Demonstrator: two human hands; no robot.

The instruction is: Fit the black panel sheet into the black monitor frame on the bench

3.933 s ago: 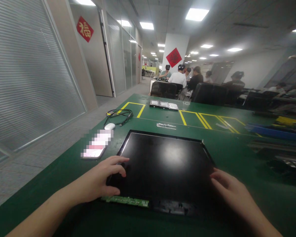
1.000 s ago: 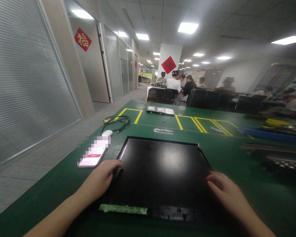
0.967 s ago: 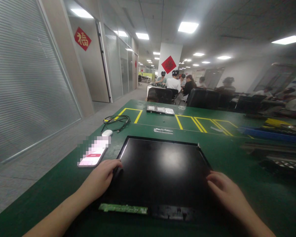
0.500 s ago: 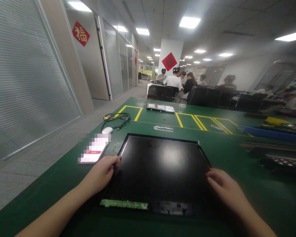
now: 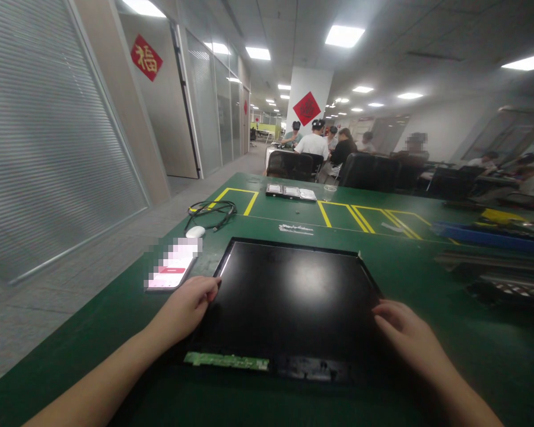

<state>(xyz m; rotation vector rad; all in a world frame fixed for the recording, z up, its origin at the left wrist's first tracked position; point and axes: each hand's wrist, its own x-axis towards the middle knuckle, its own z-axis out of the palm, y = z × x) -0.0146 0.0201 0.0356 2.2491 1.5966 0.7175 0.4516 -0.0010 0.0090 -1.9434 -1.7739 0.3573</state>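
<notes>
Pinching the screen (image 5: pixel 289 299) by its left edge now, left hand (image 5: pixel 190 303) has closed its earlier-spread fingers; right hand (image 5: pixel 406 327) stays curved opposite, pinch unclear.

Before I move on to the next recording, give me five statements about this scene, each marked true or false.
1. The left hand and right hand are at opposite sides of the black panel. True.
2. The white mouse lies between the phone and the cable. True.
3. The phone lies to the panel's right. False: to its left.
4. A green circuit board lies along the panel's near edge. True.
5. The right hand holds the mouse. False: it is at the panel's right edge.
</notes>
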